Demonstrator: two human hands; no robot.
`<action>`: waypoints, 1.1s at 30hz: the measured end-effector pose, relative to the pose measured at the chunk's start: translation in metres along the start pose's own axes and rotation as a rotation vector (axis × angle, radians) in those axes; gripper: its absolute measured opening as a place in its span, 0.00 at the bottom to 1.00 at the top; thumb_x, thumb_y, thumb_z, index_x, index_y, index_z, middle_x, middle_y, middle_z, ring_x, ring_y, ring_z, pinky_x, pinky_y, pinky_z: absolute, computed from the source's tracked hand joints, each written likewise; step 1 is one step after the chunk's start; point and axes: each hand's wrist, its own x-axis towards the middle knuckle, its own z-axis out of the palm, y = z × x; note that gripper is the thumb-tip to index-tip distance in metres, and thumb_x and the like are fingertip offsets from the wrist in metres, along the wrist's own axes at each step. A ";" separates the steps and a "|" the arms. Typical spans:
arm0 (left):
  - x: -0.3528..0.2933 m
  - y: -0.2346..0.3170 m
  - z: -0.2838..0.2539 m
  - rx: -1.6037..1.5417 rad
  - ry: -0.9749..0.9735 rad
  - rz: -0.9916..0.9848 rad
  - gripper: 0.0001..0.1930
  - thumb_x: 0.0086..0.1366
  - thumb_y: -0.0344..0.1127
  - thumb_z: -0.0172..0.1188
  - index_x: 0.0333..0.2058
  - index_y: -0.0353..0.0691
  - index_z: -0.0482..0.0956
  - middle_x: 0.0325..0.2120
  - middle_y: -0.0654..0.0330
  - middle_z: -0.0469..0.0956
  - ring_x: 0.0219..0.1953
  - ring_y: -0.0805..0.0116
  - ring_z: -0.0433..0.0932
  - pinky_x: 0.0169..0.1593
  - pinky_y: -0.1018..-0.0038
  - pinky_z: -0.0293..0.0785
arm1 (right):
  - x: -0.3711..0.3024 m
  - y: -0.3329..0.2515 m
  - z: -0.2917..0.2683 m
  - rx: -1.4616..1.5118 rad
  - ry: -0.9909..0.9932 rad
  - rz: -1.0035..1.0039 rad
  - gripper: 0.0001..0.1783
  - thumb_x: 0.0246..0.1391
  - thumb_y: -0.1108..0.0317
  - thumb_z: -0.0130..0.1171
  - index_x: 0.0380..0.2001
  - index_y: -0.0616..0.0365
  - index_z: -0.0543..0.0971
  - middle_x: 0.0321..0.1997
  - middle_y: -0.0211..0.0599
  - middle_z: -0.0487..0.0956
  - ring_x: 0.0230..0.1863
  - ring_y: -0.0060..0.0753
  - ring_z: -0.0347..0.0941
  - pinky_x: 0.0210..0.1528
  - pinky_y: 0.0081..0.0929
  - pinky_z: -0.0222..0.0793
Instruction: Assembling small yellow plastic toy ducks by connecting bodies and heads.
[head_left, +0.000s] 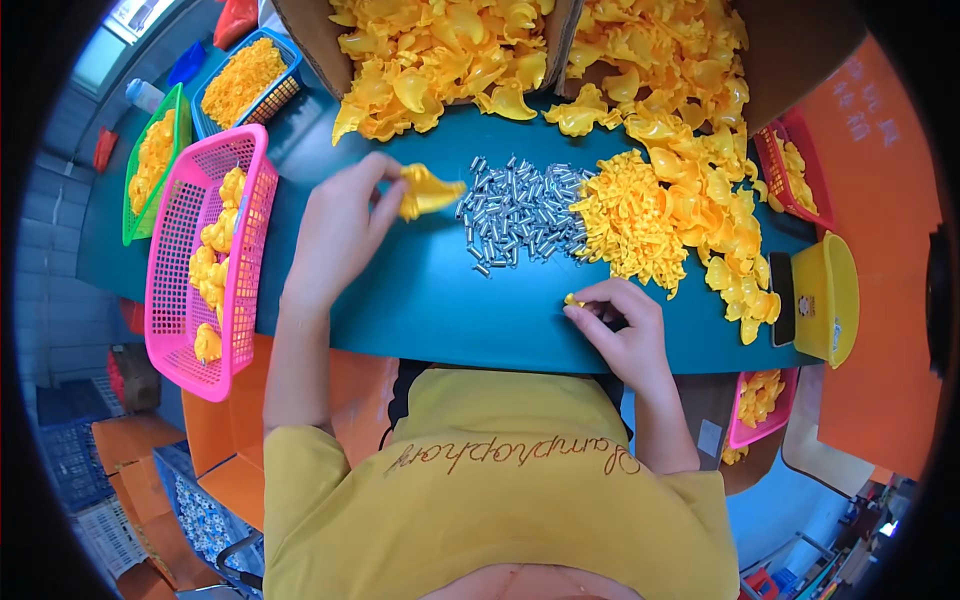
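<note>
Yellow shell (428, 192) is positioned over the left-centre of the desk (420, 335), just left of the pile of silver cylinders (520, 210). Left hand (345, 230): thumb and fingers pinch the shell at its left end; the pointed right end is free. Right hand (620, 325): thumb and index finger are closed on a small yellow piece (574, 300) at the near side of the desk. The two parts are well apart.

Recommended handling: grip the shell lightly by its end, since its thin wall probably flexes under pressure. Hold the small piece at the fingertips so that its orientation can be checked. Work clear of the loose cylinders.

Right of these lie a heap of small yellow pieces (630, 215) and scattered shells (705, 200). At left stands a pink basket (245, 280).
</note>
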 end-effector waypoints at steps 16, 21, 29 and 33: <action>-0.082 0.096 0.044 -0.416 -0.400 -0.246 0.15 0.61 0.39 0.72 0.47 0.45 0.84 0.23 0.63 0.82 0.23 0.64 0.82 0.28 0.67 0.76 | -0.007 -0.003 0.011 -0.007 -0.132 -0.029 0.06 0.54 0.80 0.72 0.36 0.65 0.87 0.38 0.41 0.86 0.38 0.31 0.84 0.40 0.25 0.78; -0.084 0.104 0.060 -0.764 -0.166 -0.021 0.17 0.62 0.36 0.72 0.48 0.43 0.82 0.48 0.58 0.82 0.50 0.55 0.81 0.52 0.62 0.79 | -0.014 -0.001 0.010 -0.048 -0.147 -0.107 0.07 0.55 0.80 0.68 0.39 0.65 0.87 0.38 0.42 0.86 0.42 0.39 0.83 0.47 0.32 0.78; -0.099 0.079 0.048 -0.696 -0.344 0.125 0.29 0.57 0.50 0.78 0.53 0.43 0.83 0.54 0.59 0.82 0.49 0.55 0.81 0.53 0.62 0.79 | -0.004 0.002 0.016 -0.272 -0.099 -0.268 0.09 0.56 0.79 0.69 0.41 0.63 0.87 0.38 0.41 0.82 0.39 0.39 0.79 0.42 0.31 0.74; -0.099 0.075 0.048 -0.685 -0.357 0.093 0.32 0.55 0.51 0.79 0.55 0.43 0.82 0.54 0.57 0.83 0.49 0.54 0.81 0.54 0.61 0.78 | -0.006 0.001 0.014 -0.294 -0.104 -0.242 0.09 0.56 0.79 0.69 0.41 0.63 0.87 0.38 0.40 0.81 0.38 0.38 0.78 0.41 0.31 0.73</action>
